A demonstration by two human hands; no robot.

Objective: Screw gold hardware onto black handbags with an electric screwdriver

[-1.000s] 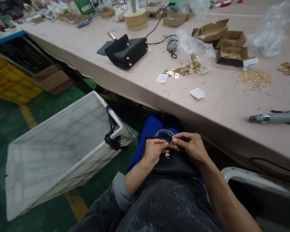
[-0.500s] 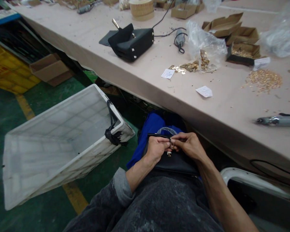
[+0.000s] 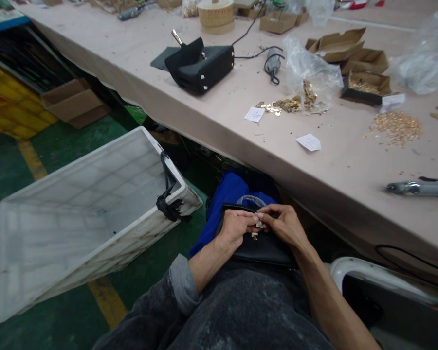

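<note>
A black handbag (image 3: 263,249) lies across my lap, over blue cloth (image 3: 229,190). Above it, my left hand (image 3: 236,226) and my right hand (image 3: 282,224) meet, fingertips pinched together around a small shiny metal fitting (image 3: 259,224). The fitting seems to sit at the end of a black strap or flap edge (image 3: 237,207) that runs under the left fingers; how it is joined is hidden. Just below the fingers, a small gold clasp (image 3: 255,236) shows on the bag's front. A clear plastic-wrapped loop (image 3: 251,199) rises behind the hands.
A white plastic crate (image 3: 95,253) stands at my left. On the table (image 3: 211,114) are another black bag (image 3: 204,68), a pile of small gold pieces (image 3: 396,127), gold fittings by a plastic bag (image 3: 314,73), open cardboard boxes (image 3: 365,61) and a grey power screwdriver (image 3: 419,186).
The fingers have shifted slightly on the metal fitting, which now shows a brighter, flat face. The view has tilted a little; the bag and crate otherwise stay as they were.
</note>
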